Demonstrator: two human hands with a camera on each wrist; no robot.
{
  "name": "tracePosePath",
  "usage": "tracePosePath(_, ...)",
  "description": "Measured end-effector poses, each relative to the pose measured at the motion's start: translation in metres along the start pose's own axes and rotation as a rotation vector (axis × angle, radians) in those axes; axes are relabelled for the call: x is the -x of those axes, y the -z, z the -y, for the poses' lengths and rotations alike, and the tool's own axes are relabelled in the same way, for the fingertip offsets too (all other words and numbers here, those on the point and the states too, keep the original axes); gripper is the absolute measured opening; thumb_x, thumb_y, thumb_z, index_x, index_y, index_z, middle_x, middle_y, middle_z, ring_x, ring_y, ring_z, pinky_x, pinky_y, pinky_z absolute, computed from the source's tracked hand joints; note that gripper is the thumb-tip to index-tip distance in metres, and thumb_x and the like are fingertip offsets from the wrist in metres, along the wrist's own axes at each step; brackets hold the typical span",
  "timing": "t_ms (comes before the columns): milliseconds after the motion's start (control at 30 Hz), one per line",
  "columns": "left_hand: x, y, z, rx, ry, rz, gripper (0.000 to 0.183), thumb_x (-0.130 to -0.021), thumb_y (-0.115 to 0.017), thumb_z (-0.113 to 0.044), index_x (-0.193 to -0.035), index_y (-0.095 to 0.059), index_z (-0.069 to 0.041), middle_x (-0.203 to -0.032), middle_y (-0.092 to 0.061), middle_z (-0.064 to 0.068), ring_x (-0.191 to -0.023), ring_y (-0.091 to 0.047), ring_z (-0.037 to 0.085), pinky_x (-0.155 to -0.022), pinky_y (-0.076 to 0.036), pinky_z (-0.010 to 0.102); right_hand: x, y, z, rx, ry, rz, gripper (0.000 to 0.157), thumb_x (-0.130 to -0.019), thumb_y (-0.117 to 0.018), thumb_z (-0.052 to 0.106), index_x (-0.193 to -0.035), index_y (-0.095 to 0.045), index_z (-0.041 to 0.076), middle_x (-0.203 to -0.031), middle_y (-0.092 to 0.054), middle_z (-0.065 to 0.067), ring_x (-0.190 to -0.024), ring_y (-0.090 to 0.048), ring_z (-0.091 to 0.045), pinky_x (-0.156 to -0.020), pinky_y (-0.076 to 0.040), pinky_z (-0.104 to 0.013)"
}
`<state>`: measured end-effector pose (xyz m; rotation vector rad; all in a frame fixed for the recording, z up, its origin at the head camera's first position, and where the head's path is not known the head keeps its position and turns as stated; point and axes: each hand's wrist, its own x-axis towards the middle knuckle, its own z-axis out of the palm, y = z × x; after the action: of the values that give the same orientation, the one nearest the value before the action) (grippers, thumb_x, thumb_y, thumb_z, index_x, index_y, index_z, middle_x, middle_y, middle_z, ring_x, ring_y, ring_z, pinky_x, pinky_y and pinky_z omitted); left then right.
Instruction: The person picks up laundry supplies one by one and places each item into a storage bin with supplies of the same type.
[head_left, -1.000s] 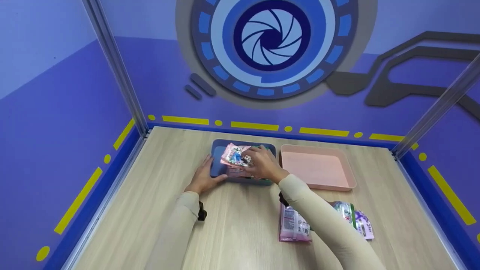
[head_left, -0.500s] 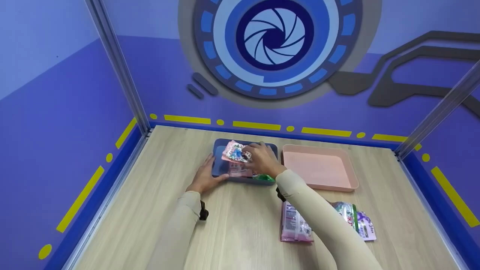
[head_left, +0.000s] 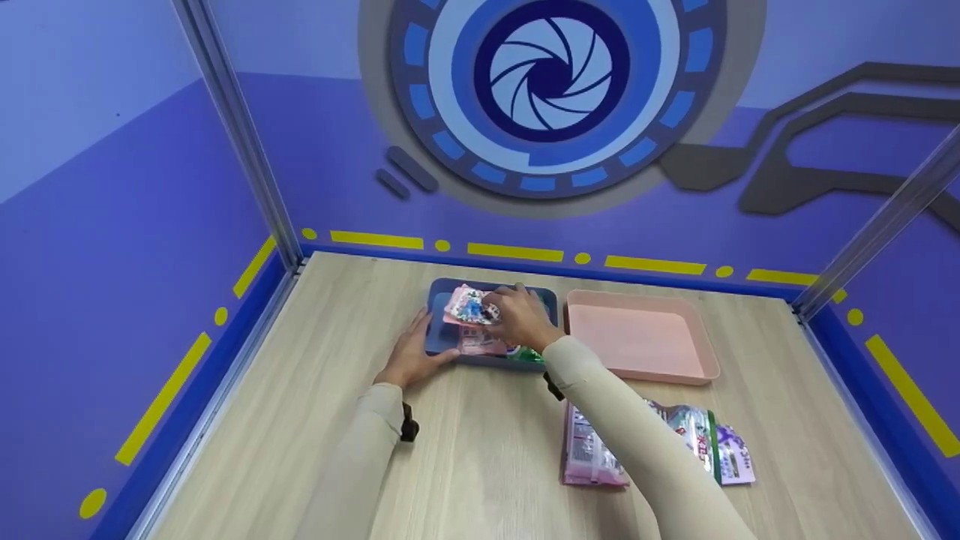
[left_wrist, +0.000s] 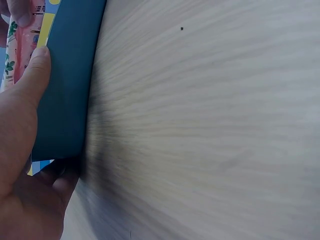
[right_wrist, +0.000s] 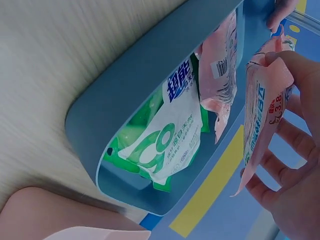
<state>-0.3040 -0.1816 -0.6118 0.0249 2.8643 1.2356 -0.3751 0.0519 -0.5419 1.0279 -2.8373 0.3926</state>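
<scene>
In the head view, my right hand (head_left: 521, 319) holds a small pink packet (head_left: 466, 306) with floral print above the blue tray (head_left: 442, 341). In the right wrist view, thumb and fingers grip the pink packet (right_wrist: 262, 107) at its edges. Inside the tray lie another pink packet (right_wrist: 219, 65), with a barcode, and a green-and-white packet (right_wrist: 167, 132). My left hand (head_left: 411, 356) rests against the tray's near left corner, thumb along the front rim and fingers extended by the left side. The left wrist view has that thumb (left_wrist: 37, 75) on the outer wall.
A pink tray (head_left: 641, 337) stands right beside the blue one. Nearer me, partly behind my right forearm, lie a pink-and-silver packet (head_left: 589, 450), a green-edged packet (head_left: 696, 435) and a purple packet (head_left: 736, 454). Purple-blue walls enclose the table (head_left: 465, 450).
My right hand stays over the blue tray with the pink packet, shifting only slightly. More of the green packet and the pink one beneath shows. My left hand keeps its place.
</scene>
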Motion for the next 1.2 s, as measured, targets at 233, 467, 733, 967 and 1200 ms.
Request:
tracePosePath(233, 0.001, -0.001, -0.001, 0.012, -0.018, -0.017, 0.102, -0.088, -0.081, -0.044, -0.162, -0.025, -0.003, -0.171, -0.016, 0.011, -0.155, -0.021, 0.035, -0.125, -0.022, 0.048, -0.007, -0.005, 0.003, 0.039, -0.054, 0.041, 0.049, -0.087, -0.083, 0.039, -0.129, -0.071, 0.017, -0.132, -0.067, -0.006, -0.115, -0.057, -0.033, -0.104, -0.046, -0.058)
tracePosePath(467, 0.001, -0.001, -0.001, 0.001, -0.029, -0.016, 0.101, -0.089, -0.080, -0.043, -0.162, -0.024, -0.002, -0.171, -0.016, 0.014, -0.155, -0.020, 0.035, -0.125, -0.021, 0.048, -0.013, -0.009, 0.004, 0.035, -0.062, 0.040, 0.047, -0.085, -0.085, 0.037, -0.126, -0.073, 0.017, -0.126, -0.070, -0.005, -0.113, -0.057, -0.033, -0.104, -0.044, -0.058)
tracePosePath(733, 0.000, 0.000, 0.000, 0.009, -0.004, -0.002, 0.102, -0.089, -0.080, -0.044, -0.163, -0.022, -0.003, -0.171, -0.015, 0.012, -0.156, -0.018, 0.033, -0.126, -0.020, 0.047, -0.017, -0.012, 0.006, 0.018, -0.049, 0.026, 0.045, -0.084, -0.087, 0.032, -0.124, -0.074, 0.015, -0.122, -0.071, -0.006, -0.109, -0.057, -0.034, -0.103, -0.044, -0.060)
tracePosePath(967, -0.001, -0.002, 0.002, 0.016, -0.013, -0.012, 0.103, -0.088, -0.081, -0.044, -0.163, -0.023, -0.004, -0.172, -0.015, 0.010, -0.156, -0.019, 0.032, -0.126, -0.020, 0.046, -0.019, -0.017, 0.008, 0.036, -0.053, 0.031, 0.043, -0.086, -0.085, 0.034, -0.124, -0.074, 0.015, -0.124, -0.071, -0.007, -0.113, -0.058, -0.035, -0.105, -0.043, -0.063)
tracePosePath(1200, 0.001, 0.001, 0.000, 0.018, -0.035, -0.015, 0.102, -0.088, -0.081, -0.044, -0.162, -0.026, -0.002, -0.171, -0.017, 0.014, -0.155, -0.020, 0.035, -0.125, -0.021, 0.048, -0.018, -0.022, 0.008, 0.042, -0.082, 0.032, 0.042, -0.086, -0.085, 0.037, -0.121, -0.075, 0.016, -0.122, -0.070, -0.007, -0.114, -0.059, -0.036, -0.102, -0.045, -0.062)
